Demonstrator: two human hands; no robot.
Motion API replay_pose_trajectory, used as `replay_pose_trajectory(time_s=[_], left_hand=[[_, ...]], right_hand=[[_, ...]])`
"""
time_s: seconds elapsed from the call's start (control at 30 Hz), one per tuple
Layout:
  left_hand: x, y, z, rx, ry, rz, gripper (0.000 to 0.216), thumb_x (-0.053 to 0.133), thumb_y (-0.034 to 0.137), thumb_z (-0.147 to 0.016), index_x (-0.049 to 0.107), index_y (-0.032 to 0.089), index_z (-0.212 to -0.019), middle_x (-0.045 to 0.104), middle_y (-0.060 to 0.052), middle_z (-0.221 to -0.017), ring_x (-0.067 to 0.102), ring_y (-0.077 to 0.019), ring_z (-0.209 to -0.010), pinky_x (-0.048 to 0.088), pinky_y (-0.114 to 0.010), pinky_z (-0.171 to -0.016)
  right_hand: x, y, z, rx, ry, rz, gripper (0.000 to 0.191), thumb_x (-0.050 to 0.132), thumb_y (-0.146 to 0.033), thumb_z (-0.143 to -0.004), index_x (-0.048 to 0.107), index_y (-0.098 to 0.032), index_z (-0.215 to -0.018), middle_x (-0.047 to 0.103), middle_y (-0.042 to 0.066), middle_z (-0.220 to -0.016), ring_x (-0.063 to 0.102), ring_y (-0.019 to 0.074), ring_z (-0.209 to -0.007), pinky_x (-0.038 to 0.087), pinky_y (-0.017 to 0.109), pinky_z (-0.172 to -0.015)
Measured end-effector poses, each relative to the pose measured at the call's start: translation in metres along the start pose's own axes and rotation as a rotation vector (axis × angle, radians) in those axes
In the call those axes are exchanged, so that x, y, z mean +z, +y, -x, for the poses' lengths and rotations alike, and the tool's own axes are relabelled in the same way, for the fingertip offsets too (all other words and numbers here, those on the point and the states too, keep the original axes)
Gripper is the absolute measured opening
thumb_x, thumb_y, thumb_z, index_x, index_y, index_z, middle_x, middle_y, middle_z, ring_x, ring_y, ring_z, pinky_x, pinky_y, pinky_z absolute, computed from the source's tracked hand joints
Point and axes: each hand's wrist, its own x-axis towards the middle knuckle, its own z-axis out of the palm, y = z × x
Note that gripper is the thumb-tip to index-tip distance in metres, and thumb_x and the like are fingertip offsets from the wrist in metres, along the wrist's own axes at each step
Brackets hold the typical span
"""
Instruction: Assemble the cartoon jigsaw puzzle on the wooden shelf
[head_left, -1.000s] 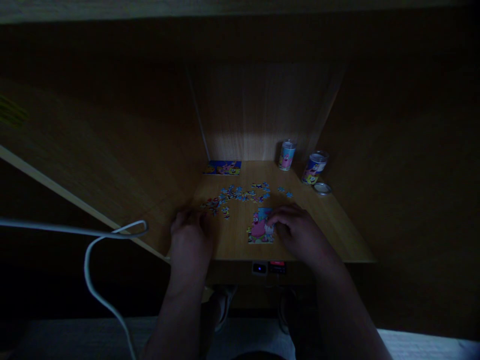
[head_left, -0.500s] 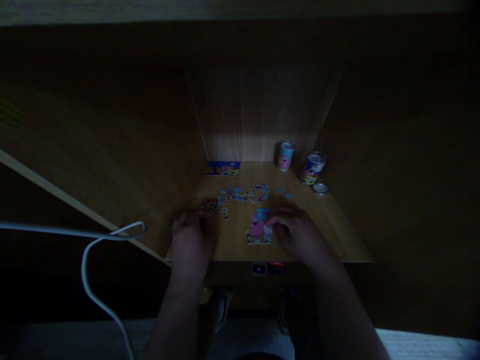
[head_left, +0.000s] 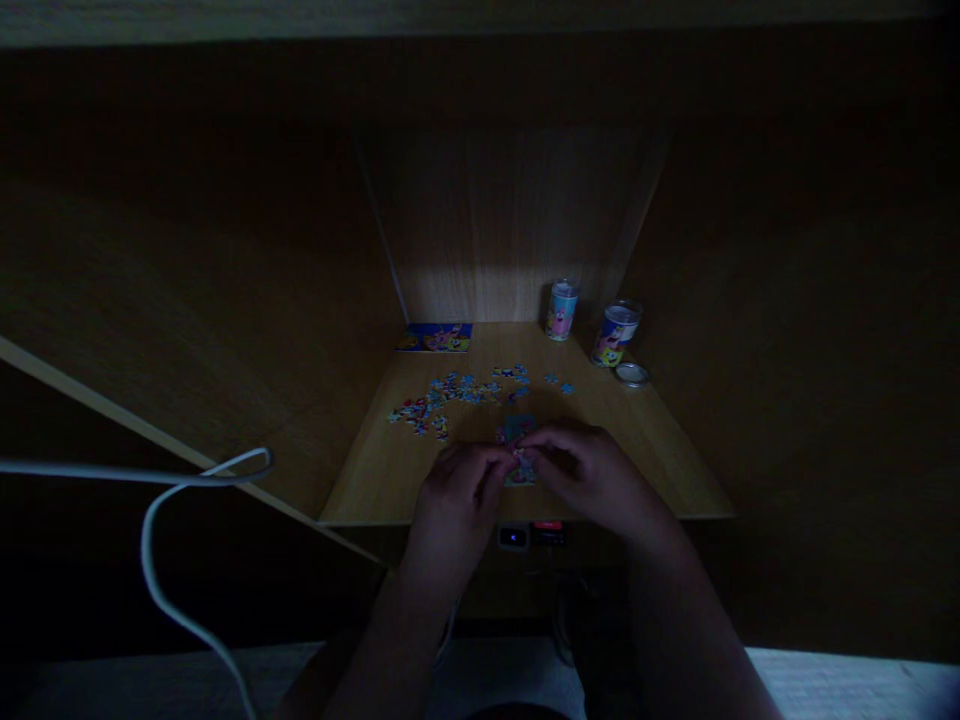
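On the wooden surface before me lies a partly joined cartoon jigsaw puzzle, mostly covered by my fingers. My left hand reaches in from the left, its thumb and fingers pinched together over the puzzle. From the right comes my right hand, also pinched, its fingertips meeting those of the left. A small puzzle piece appears between the fingertips; the dim light blurs its outline. Loose puzzle pieces lie scattered in a band beyond and left of my hands.
Two cartoon-printed cans, one pale blue and one dark blue, stand at the back right. A round metal lid lies beside them. A flat picture card rests at the back left. Wooden panels enclose the sides; a white cable hangs left.
My left hand has moved right from beside the loose pieces to the puzzle, meeting my right hand there. The view has shifted slightly.
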Motion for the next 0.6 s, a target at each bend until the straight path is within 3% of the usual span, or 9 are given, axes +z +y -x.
replay_pose_trajectory(time_s=[0.27,0.47,0.6], left_hand=[[-0.001,-0.001,0.0,0.017,-0.027,-0.022,0.009,0.072,0.016,-0.107,0.072,0.025,-0.109,0.081,-0.002,-0.101,0.076,-0.0227,-0.095,0.059,-0.037,-0.085],[-0.002,0.001,-0.005,0.125,-0.265,-0.074,0.009,0.074,0.021,-0.107,0.073,0.025,-0.1,0.084,-0.003,-0.108,0.077,-0.0261,-0.102,0.057,-0.048,-0.096],[-0.001,0.002,-0.006,0.091,-0.273,-0.147,0.006,0.07,0.023,-0.109,0.075,0.025,-0.107,0.083,-0.005,-0.113,0.077,-0.0278,-0.109,0.058,-0.051,-0.101]], right_hand=[[-0.001,0.005,0.001,0.149,0.008,-0.126,0.012,0.07,-0.03,-0.107,0.082,-0.03,-0.109,0.086,-0.001,-0.104,0.081,0.0172,-0.094,0.06,0.028,-0.083],[-0.002,0.012,0.001,0.277,0.166,-0.136,0.012,0.074,-0.037,-0.102,0.081,-0.027,-0.103,0.085,0.001,-0.095,0.079,0.0195,-0.084,0.059,0.031,-0.077],[-0.001,0.013,0.001,0.294,0.158,-0.11,0.013,0.073,-0.038,-0.101,0.081,-0.027,-0.101,0.086,0.002,-0.098,0.08,0.0208,-0.089,0.059,0.032,-0.08]])
